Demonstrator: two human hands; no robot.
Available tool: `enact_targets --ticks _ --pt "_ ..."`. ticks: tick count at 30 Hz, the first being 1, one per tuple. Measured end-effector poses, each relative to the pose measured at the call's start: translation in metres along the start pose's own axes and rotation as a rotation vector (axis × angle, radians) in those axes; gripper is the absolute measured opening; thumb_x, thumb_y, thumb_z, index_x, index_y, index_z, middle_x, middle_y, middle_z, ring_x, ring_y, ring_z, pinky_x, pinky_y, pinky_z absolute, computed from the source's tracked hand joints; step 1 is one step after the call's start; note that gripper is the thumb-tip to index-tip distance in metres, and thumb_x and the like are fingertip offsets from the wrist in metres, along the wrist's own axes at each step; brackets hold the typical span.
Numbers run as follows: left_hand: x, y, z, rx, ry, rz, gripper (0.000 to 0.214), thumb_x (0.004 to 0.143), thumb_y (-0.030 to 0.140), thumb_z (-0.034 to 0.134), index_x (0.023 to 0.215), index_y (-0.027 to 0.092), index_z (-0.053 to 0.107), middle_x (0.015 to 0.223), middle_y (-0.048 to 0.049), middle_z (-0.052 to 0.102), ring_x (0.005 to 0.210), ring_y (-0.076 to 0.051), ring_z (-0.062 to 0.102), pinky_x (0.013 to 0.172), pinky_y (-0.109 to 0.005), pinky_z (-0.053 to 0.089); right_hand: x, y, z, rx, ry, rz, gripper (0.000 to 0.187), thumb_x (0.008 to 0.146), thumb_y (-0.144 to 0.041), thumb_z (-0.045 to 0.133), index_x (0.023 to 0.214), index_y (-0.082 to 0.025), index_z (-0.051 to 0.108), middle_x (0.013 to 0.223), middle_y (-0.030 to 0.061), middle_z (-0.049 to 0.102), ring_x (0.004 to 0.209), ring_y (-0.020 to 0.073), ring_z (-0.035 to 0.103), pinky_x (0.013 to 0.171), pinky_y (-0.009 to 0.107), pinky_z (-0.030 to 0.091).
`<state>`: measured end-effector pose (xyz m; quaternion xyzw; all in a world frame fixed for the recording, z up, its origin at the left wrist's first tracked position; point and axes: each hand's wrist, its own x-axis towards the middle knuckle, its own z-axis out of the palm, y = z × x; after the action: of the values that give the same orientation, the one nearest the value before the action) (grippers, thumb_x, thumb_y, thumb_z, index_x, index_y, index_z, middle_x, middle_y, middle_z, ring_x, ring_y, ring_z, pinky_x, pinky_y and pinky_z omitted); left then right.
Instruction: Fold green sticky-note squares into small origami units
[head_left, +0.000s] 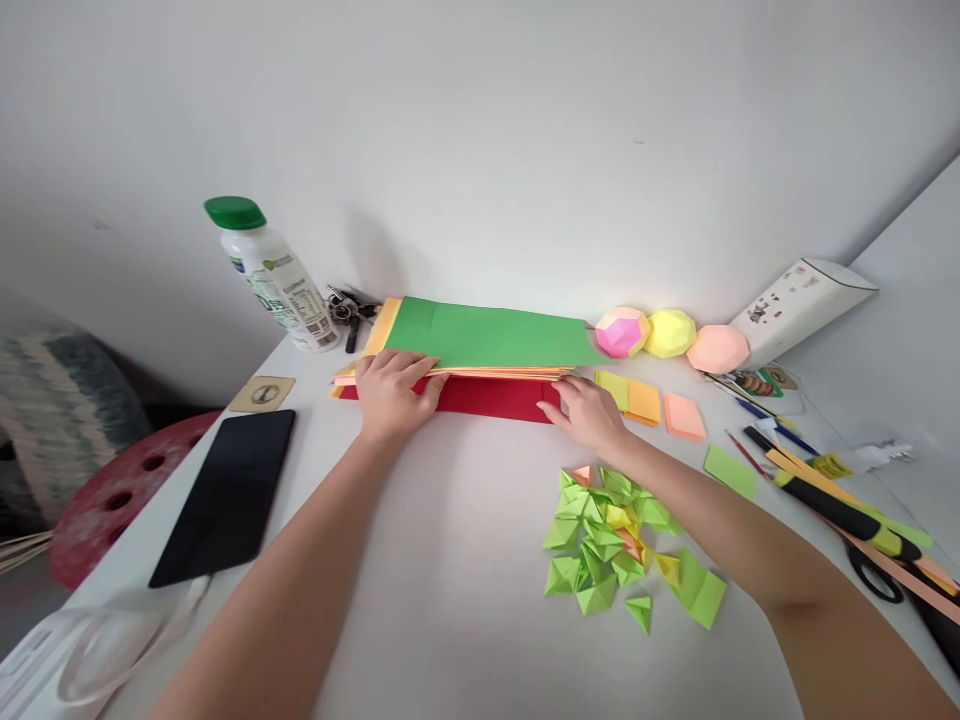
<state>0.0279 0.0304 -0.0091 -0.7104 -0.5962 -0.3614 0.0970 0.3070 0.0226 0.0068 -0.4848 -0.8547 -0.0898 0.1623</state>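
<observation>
A stack of coloured paper sheets [487,335], green on top with yellow and orange edges below, lies against the wall. Under its raised front edge shows a dark red sheet [495,400]. My left hand [397,390] grips the left part of that front edge, fingers over the green sheet and thumb beneath. At the right end, my right hand [589,412] pinches the layered edges, its thumb down on the red sheet. Beside my right forearm lies a pile of small folded green paper pieces [600,540], with a few yellow and orange ones among them.
Left of the stack are a green-capped bottle [281,285], a black tablet [229,495] and a square coaster [262,394]. Three faceted paper balls [670,333] stand at the back right, near a white box [806,305]. Sticky notes [643,402], pens [780,425] and scissors [874,572] lie right.
</observation>
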Motion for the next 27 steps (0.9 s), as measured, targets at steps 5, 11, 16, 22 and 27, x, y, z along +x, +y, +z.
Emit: enact_targets --ticks 5,11,16,22,27 --pt "0.005 0.001 -0.006 0.000 -0.070 -0.035 0.025 0.080 0.038 0.051 0.083 0.024 0.071 0.090 -0.0039 0.072 0.086 -0.024 0.060 0.075 -0.035 0.036 0.007 0.011 0.002 0.217 -0.038 0.020 0.031 0.081 -0.038 0.058 0.100 -0.014 0.062 0.100 0.0110 0.065 0.089 0.0238 0.062 0.073 0.034 0.051" --pt "0.006 0.001 -0.005 0.059 -0.064 -0.046 0.030 0.082 0.042 0.049 0.087 0.023 0.071 0.089 -0.0057 0.072 0.084 -0.025 0.060 0.074 -0.036 0.036 0.009 0.010 0.005 0.192 -0.144 -0.138 0.034 0.077 -0.035 0.065 0.105 -0.016 0.065 0.112 0.0109 0.063 0.107 0.0266 0.054 0.090 0.041 0.046" --pt "0.006 0.004 -0.007 0.092 -0.052 -0.069 0.031 0.083 0.042 0.047 0.089 0.022 0.071 0.088 -0.0068 0.072 0.084 -0.026 0.060 0.074 -0.036 0.035 0.025 0.003 0.000 0.152 -0.306 -0.117 0.028 0.080 -0.031 0.062 0.106 -0.019 0.066 0.120 0.0077 0.059 0.108 0.0249 0.056 0.088 0.037 0.048" --pt "0.008 0.004 -0.008 0.097 -0.070 -0.069 0.030 0.083 0.041 0.047 0.089 0.023 0.071 0.088 -0.0059 0.072 0.083 -0.025 0.059 0.073 -0.036 0.034 0.030 -0.001 -0.012 0.169 -0.393 -0.066 0.026 0.088 -0.025 0.049 0.107 -0.019 0.066 0.121 0.0059 0.059 0.111 0.0206 0.055 0.089 0.033 0.046" --pt "0.008 0.003 -0.008 0.090 -0.078 -0.074 0.031 0.083 0.042 0.047 0.089 0.023 0.071 0.089 -0.0058 0.072 0.084 -0.026 0.059 0.073 -0.036 0.034 0.027 -0.004 -0.007 0.134 -0.319 -0.085 0.024 0.087 -0.019 0.047 0.096 -0.019 0.070 0.112 0.0062 0.064 0.104 0.0206 0.058 0.082 0.031 0.048"
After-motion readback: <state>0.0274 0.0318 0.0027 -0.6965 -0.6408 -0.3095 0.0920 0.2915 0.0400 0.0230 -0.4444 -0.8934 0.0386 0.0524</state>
